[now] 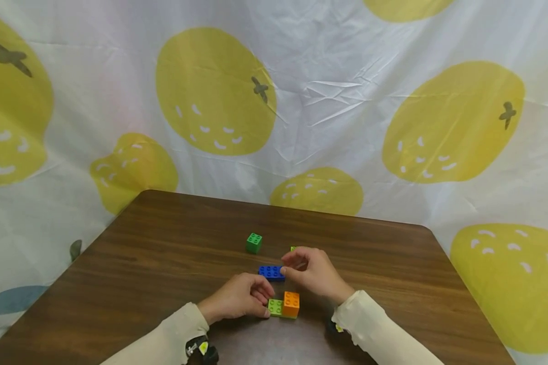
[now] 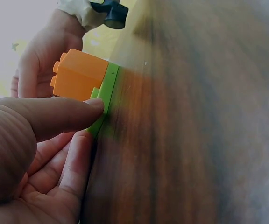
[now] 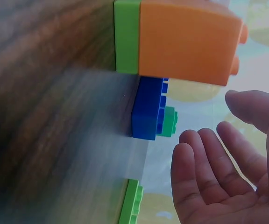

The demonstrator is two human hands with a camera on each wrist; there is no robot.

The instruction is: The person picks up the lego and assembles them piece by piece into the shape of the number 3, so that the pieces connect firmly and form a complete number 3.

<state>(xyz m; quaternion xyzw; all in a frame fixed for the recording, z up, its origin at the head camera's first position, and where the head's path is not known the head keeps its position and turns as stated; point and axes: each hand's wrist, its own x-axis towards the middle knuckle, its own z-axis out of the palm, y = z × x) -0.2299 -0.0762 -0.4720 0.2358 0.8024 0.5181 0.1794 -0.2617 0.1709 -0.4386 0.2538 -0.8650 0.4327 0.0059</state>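
On the table (image 1: pixel 178 238), left hand (image 1: pixel 238 299) pinches lime plate (image 1: pixel 275 307), orange block (image 1: pixel 291 303) stacked on its right half. Right hand (image 1: pixel 317 274) hovers near blue brick (image 1: pixel 270 273), fingers loosely bent, thumb standing apart from them.

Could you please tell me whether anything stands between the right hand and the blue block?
Nothing visible does: in the right wrist view, only open space separates the right hand from the blue block.
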